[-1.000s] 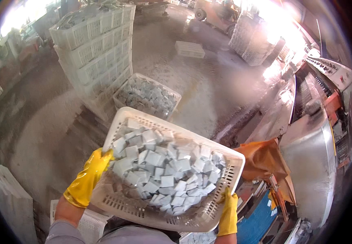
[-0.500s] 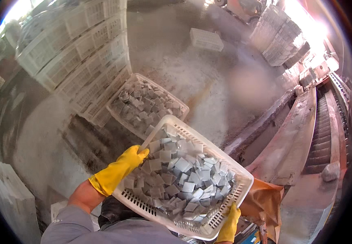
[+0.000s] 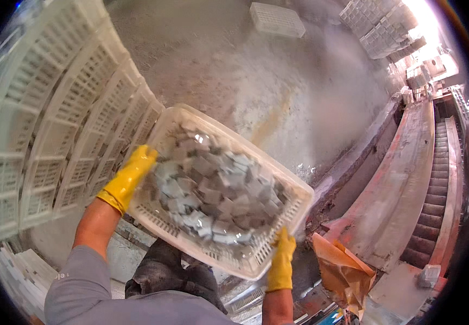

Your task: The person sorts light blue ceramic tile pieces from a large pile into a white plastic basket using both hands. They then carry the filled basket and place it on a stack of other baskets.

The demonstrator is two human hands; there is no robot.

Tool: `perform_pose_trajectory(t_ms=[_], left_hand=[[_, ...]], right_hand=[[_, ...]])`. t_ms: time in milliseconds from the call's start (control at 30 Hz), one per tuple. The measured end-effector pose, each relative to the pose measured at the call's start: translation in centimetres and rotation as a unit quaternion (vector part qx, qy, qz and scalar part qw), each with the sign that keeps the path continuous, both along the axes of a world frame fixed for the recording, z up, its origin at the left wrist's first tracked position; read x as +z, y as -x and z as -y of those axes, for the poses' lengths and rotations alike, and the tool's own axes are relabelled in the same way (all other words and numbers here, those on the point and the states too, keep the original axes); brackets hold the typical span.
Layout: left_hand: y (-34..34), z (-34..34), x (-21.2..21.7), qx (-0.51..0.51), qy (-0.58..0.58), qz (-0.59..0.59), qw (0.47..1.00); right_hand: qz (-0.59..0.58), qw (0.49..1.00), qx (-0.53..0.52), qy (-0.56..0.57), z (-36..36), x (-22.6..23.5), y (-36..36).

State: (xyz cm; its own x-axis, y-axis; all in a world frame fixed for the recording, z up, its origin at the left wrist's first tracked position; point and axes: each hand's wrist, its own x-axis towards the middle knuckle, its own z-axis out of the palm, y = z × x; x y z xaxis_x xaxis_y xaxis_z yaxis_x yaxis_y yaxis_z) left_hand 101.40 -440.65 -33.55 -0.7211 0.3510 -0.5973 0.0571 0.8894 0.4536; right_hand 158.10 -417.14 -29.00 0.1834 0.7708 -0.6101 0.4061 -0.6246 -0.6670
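A white plastic crate [image 3: 234, 257] with slotted sides hangs in front of me, held tilted between both hands. Small square grey-white tiles [image 3: 218, 184] lie heaped inside it, blurred by motion. At the crate's left end, my left hand [image 3: 131, 176] in a yellow rubber glove is closed on the rim. My right hand [image 3: 282, 257], gloved the same way, grips the right end near the close corner. The fingers of both hands are partly hidden by the crate walls.
Tall stacked white crates [image 3: 66, 124] stand close on the left. A lone white crate [image 3: 278, 20] lies on the floor ahead. To the right runs a roller conveyor [image 3: 432, 200] beside a long metal chute [image 3: 386, 195]. Brown paper [image 3: 343, 271] hangs near my right hand.
Both hands have carried the tile crate forward and left. It now covers the other tile-filled crate that showed on the floor. My view has shifted, so the stack looms larger.
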Motion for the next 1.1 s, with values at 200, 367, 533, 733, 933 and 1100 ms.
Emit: perform_pose_trajectory(t_ms=[200, 367, 533, 733, 933, 1100], left_hand=[[6.4, 5.5, -5.7, -0.043, -0.101, -0.231, 0.967], [-6.9, 8.7, -5.3, -0.117, 0.008, -0.05, 0.992], [-14.8, 9.7, -2.9, -0.218, -0.002, -0.273, 0.937], [-23.4, 9.9, -8.7, 0.241, 0.148, -0.192, 0.94], [-35.1, 1.9, -9.1, 0.635, -0.052, 0.248, 0.729], [-38.3, 4.8, -10.7, 0.601, -0.015, 0.213, 0.771]], right_hand=[[-0.05, 0.997, 0.066, 0.002, -0.5, -11.2, 14.2], [-0.055, 0.998, 0.04, 0.006, -1.2, -13.5, 15.5], [0.046, 0.997, 0.056, 0.018, -1.1, -11.9, 17.1], [0.025, 0.99, 0.135, 0.045, -1.4, -13.8, 16.8], [-0.133, 0.95, 0.2, 0.202, -3.1, -12.5, 13.3], [-0.201, 0.858, 0.302, 0.365, -8.5, -10.5, 14.8]])
